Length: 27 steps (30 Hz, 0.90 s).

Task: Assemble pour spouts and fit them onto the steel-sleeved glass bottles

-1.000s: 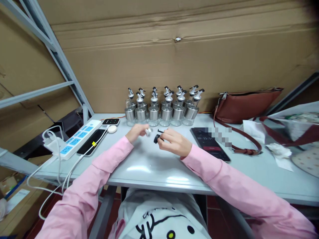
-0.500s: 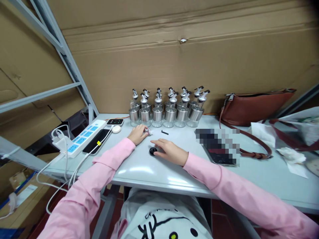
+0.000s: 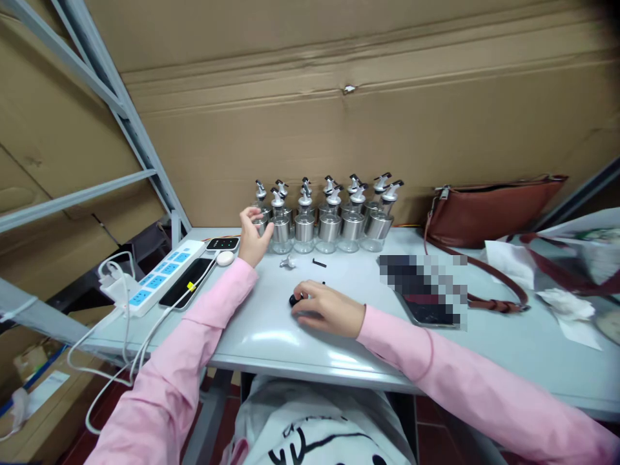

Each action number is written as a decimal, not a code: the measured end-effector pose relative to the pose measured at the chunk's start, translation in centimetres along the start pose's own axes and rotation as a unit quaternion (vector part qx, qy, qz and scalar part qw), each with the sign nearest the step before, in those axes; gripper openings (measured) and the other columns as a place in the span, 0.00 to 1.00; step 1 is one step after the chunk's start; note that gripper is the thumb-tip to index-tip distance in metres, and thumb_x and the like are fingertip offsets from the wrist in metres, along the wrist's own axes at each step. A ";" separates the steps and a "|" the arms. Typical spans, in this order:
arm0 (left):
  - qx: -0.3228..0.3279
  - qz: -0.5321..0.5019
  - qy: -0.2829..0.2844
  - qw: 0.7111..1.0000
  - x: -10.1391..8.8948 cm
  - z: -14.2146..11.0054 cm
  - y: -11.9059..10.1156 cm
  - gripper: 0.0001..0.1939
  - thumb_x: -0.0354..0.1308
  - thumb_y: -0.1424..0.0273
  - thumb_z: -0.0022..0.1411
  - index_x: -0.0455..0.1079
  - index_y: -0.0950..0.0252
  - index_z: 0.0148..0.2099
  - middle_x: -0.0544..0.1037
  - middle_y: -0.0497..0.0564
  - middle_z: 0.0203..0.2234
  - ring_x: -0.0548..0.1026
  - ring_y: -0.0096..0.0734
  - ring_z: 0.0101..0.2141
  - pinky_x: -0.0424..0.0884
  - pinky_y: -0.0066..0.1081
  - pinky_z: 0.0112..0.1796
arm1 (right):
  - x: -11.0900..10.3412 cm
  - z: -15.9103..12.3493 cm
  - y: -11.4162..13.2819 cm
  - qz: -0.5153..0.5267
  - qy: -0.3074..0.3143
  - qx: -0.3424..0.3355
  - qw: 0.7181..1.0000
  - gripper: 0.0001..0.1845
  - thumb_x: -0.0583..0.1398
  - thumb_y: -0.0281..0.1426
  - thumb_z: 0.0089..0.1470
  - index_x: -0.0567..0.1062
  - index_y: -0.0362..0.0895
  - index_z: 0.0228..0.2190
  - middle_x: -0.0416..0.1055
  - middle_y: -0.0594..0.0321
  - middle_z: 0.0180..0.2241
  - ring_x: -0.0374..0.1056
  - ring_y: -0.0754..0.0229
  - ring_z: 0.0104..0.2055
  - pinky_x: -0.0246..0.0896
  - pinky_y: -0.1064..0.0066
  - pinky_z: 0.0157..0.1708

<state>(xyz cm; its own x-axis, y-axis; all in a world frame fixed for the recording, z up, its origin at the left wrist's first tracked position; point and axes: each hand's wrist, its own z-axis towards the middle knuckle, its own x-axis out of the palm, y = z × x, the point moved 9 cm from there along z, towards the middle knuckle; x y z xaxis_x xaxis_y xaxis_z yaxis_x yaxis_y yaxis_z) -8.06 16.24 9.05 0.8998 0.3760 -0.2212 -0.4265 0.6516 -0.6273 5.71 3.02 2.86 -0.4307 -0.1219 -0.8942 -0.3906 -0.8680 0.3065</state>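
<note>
My left hand point(image 3: 256, 237) is raised at the leftmost front glass bottle point(image 3: 262, 223), its fingers curved and apart. It partly hides that bottle, so whether it touches the glass I cannot tell. Low over the table, my right hand point(image 3: 329, 307) has its fingers closed around a round black cap point(image 3: 293, 299), which is partly covered. Between my hands and the bottles lie a grey-white pourer spout point(image 3: 288, 261) and a thin black lever piece point(image 3: 320, 263). A tiny black bit point(image 3: 323, 283) shows just beyond my right fingers.
Two rows of steel-banded bottles point(image 3: 329, 227) with pourer tops line the cardboard wall point(image 3: 271, 129). On the left are a power strip point(image 3: 167, 274), a phone point(image 3: 186, 287), white cables and a small black device point(image 3: 223, 244). A dark phone point(image 3: 421, 300) and brown bag point(image 3: 494, 210) lie right.
My left hand has let go of the grey-white spout and moved up and left to the end bottle. My right fingers, earlier spread beside the black cap, have closed around it.
</note>
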 end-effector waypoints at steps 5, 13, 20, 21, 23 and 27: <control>-0.030 -0.041 -0.010 0.999 2.2 2.9 0.0 0.27 0.55 0.80 0.53 0.50 0.61 0.53 0.66 0.58 0.49 0.70 0.36 0.48 0.68 0.38 0.47 | 0.0 -0.1 -0.5 -0.028 -0.011 -0.004 1.000 0.15 0.53 0.22 0.55 0.76 0.44 0.39 0.67 0.53 0.41 0.63 0.57 0.42 0.62 0.65 0.42; -0.094 -0.007 0.044 0.995 4.6 3.7 2.7 0.27 0.59 0.78 0.50 0.54 0.63 0.51 0.73 0.55 0.42 0.76 0.34 0.39 0.69 0.39 0.47 | -1.4 -0.5 0.0 -0.022 -0.050 -0.021 0.998 0.15 0.55 0.20 0.51 0.75 0.42 0.40 0.65 0.51 0.44 0.63 0.55 0.45 0.63 0.62 0.43; -0.106 -0.022 0.071 0.992 4.7 4.1 3.4 0.22 0.60 0.77 0.49 0.60 0.65 0.47 0.76 0.53 0.39 0.76 0.33 0.38 0.71 0.36 0.45 | -3.5 -0.8 -0.1 -0.050 -0.147 -0.047 0.987 0.11 0.53 0.22 0.53 0.74 0.42 0.36 0.68 0.52 0.40 0.64 0.57 0.42 0.64 0.62 0.40; -0.104 -0.012 0.077 0.992 4.8 4.0 3.3 0.21 0.60 0.77 0.49 0.61 0.65 0.46 0.76 0.53 0.38 0.77 0.34 0.38 0.70 0.36 0.45 | -3.8 -0.8 0.0 -0.054 -0.157 -0.049 0.985 0.11 0.53 0.22 0.54 0.73 0.42 0.35 0.68 0.52 0.40 0.64 0.57 0.41 0.64 0.62 0.40; -0.097 0.012 0.086 0.991 5.0 3.8 3.2 0.20 0.61 0.77 0.49 0.62 0.66 0.46 0.77 0.53 0.36 0.77 0.35 0.38 0.70 0.37 0.46 | -4.3 -0.9 0.1 -0.060 -0.175 -0.052 0.981 0.10 0.53 0.22 0.54 0.73 0.42 0.35 0.69 0.52 0.39 0.64 0.58 0.40 0.65 0.63 0.39; -0.093 -0.009 0.066 0.993 4.9 3.5 3.0 0.20 0.62 0.77 0.48 0.64 0.66 0.45 0.77 0.53 0.36 0.77 0.36 0.37 0.70 0.37 0.45 | -5.4 -1.2 0.5 -0.060 -0.214 -0.062 0.973 0.10 0.53 0.22 0.55 0.73 0.43 0.34 0.70 0.54 0.36 0.66 0.59 0.38 0.65 0.64 0.37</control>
<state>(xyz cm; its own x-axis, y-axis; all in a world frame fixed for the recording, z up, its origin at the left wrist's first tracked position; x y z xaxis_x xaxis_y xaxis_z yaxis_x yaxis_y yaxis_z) -5.22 22.36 8.74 0.9165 0.2675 -0.2976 -0.3973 0.5202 -0.7560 8.79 2.68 7.47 -0.6981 0.1732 -0.6947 -0.3701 -0.9179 0.1430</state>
